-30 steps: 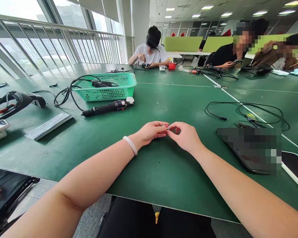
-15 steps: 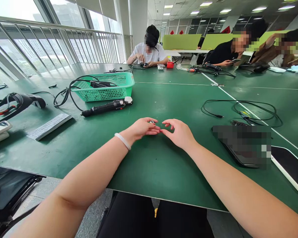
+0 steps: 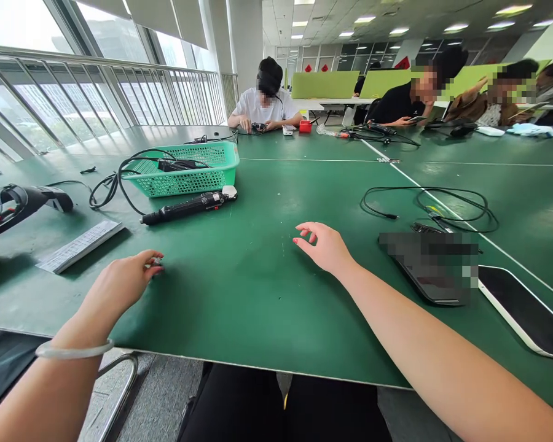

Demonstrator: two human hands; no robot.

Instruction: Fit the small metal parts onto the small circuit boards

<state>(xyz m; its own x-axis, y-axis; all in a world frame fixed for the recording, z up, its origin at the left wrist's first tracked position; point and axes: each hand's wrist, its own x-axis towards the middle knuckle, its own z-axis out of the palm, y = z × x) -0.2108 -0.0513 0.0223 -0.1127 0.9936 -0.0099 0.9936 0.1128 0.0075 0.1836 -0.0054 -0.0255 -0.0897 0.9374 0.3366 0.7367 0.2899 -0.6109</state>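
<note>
My left hand (image 3: pixel 126 279), with a pale bangle (image 3: pixel 76 351) at its wrist, is at the left over the green table (image 3: pixel 239 294). Thumb and fingers pinch a small silvery piece (image 3: pixel 157 262), too small to name. My right hand (image 3: pixel 325 247) hovers over the middle of the table, fingers loosely bent and apart from the thumb, with nothing in them. A black electric screwdriver (image 3: pixel 188 207) lies beyond my left hand, in front of a green plastic basket (image 3: pixel 188 182) holding cable and a black adapter. Nearest to the left hand's far side is a white box with printed text (image 3: pixel 83 245).
Right of my right arm lie a black device (image 3: pixel 428 270), partly blurred, a white-edged phone-like slab (image 3: pixel 528 310) and a coiled black cable (image 3: pixel 442 191). A black handheld device (image 3: pixel 32 202) rests at far left. Several people sit across the table; a railing runs along the windows.
My left hand has moved left and nearer, away from the right hand, carrying the small silvery piece. The right hand stays nearly in place. The view has shifted slightly.
</note>
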